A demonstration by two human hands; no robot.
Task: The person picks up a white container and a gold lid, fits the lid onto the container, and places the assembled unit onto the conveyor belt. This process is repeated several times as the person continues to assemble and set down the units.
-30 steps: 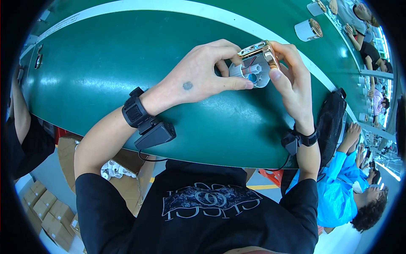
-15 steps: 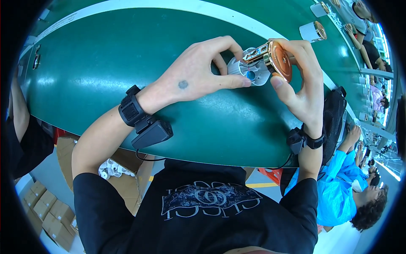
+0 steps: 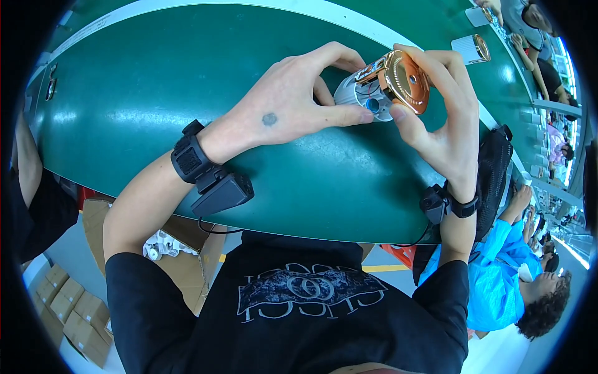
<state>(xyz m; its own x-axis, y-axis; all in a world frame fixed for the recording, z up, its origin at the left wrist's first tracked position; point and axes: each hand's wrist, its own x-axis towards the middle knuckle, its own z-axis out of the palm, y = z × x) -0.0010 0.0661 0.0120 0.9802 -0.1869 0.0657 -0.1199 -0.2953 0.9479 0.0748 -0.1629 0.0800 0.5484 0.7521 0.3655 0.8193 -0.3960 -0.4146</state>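
My left hand (image 3: 293,103) is closed around a white ribbed cylindrical housing (image 3: 347,93), thumb on the near side and fingers beyond it. A small blue-ended round part (image 3: 372,105) shows inside the housing's open end. Between thumb and fingers, my right hand (image 3: 451,115) grips a shiny gold round cap (image 3: 408,84) tilted on its side. The cap's gold-edged side piece sits at the mouth of the housing, and a thin dark wire shows between them. Whether the two parts are joined cannot be made out.
Beyond my right hand stand two white-and-gold cylinders (image 3: 470,50). A small gold-rimmed part (image 3: 51,88) lies at the green table's (image 3: 187,68) left end. A black mesh bag (image 3: 494,177) is beside my right forearm. Below the edge is a cardboard box (image 3: 202,265); a person in blue (image 3: 492,287) sits right.
The gold cap has moved closer to the housing and turned so its round face shows more. My right hand has shifted slightly with it; the left keeps holding the housing.
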